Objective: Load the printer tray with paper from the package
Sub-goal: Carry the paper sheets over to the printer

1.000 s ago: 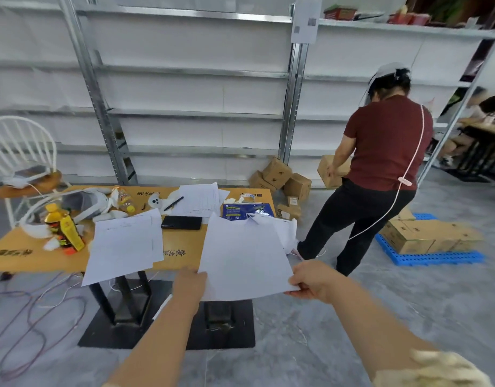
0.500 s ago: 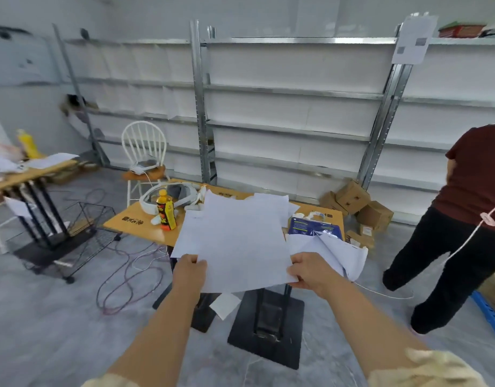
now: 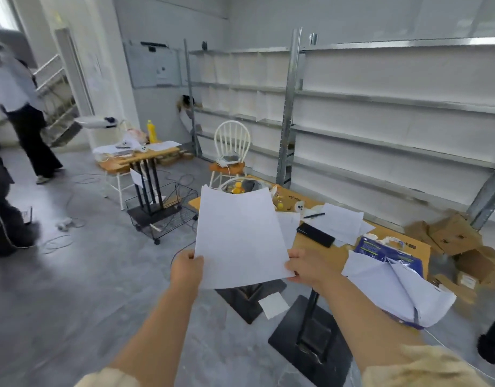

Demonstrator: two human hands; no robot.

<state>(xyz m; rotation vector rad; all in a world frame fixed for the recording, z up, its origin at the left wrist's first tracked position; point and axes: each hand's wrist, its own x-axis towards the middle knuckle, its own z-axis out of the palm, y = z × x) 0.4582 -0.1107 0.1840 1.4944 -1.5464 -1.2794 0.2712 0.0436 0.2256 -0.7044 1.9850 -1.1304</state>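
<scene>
I hold a stack of white paper (image 3: 240,236) upright in front of me, off the left end of the wooden table (image 3: 318,247). My left hand (image 3: 188,268) grips its lower left corner. My right hand (image 3: 304,266) grips its lower right corner. The torn blue paper package (image 3: 385,251) lies on the table at the right, with its white wrapper (image 3: 402,289) spilling over the table's front edge. No printer or tray is in view.
A black phone (image 3: 315,234), a pen and loose sheets (image 3: 341,222) lie on the table. A wire cart (image 3: 162,208), a white chair (image 3: 231,152) and a second table (image 3: 134,160) stand to the left. People (image 3: 25,129) walk at far left. Cardboard boxes (image 3: 458,241) sit right.
My view has swung to the left, away from the table toward the room's left side. The paper stack stays in both hands and has come off the table.
</scene>
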